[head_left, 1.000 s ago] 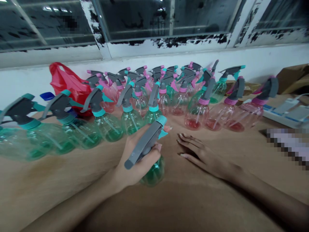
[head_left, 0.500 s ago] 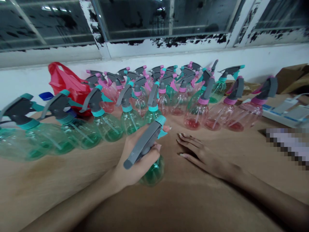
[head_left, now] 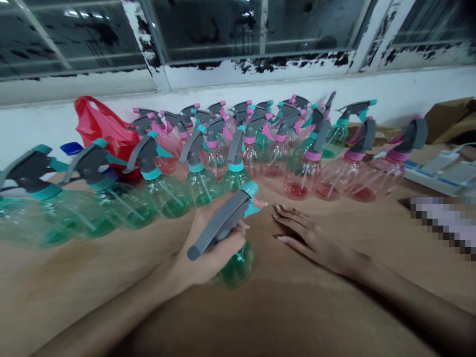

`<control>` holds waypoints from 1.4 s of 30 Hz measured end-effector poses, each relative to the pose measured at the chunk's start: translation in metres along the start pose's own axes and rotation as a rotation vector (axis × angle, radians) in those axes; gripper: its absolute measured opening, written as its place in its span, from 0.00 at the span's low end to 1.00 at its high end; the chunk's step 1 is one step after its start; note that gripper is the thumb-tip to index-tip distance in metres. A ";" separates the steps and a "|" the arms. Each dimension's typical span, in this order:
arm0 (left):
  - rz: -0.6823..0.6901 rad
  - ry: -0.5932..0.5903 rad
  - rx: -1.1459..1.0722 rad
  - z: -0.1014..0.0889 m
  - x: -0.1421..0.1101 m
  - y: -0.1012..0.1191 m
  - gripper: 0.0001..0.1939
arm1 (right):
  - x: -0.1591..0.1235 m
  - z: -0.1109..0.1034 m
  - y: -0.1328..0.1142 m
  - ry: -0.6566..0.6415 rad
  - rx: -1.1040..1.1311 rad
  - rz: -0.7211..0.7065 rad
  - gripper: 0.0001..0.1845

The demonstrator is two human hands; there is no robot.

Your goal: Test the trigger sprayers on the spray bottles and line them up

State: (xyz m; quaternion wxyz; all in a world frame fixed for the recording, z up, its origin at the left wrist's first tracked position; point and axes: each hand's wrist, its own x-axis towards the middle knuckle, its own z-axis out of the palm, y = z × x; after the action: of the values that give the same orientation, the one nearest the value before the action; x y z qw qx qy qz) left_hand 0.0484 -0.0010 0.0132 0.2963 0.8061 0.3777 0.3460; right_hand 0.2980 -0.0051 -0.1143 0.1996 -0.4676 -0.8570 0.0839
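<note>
My left hand [head_left: 217, 243] is wrapped round the neck of a green spray bottle [head_left: 236, 265] with a grey and turquoise spray head. Its nozzle points away to the upper right, and the collar is hidden behind my fingers. My right hand [head_left: 308, 235] lies palm down on the wooden table [head_left: 282, 307], fingers stretched out, holding nothing. Just beyond the left hand stand green spray bottles [head_left: 169, 193] in a row running left. Pink spray bottles [head_left: 303, 181] stand beyond the right hand.
More pink and green spray bottles crowd the back by the wall. A red plastic bag [head_left: 107, 134] sits behind the left row. At the right are a white power strip [head_left: 433, 176], a blurred-out flat object [head_left: 442, 220] and a brown cardboard box [head_left: 449, 119].
The spray head in my left hand has shifted very slightly, its nozzle a little to the right. My right hand and the standing bottles have not moved.
</note>
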 end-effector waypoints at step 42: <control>-0.071 0.033 0.036 0.008 -0.007 -0.007 0.10 | 0.001 -0.001 -0.001 -0.011 -0.007 0.005 0.28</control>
State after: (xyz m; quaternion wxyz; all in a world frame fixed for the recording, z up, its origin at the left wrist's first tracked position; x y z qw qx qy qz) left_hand 0.0485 -0.0051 0.0006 0.2874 0.7915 0.4172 0.3418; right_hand 0.2975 -0.0054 -0.1124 0.1929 -0.4699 -0.8573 0.0841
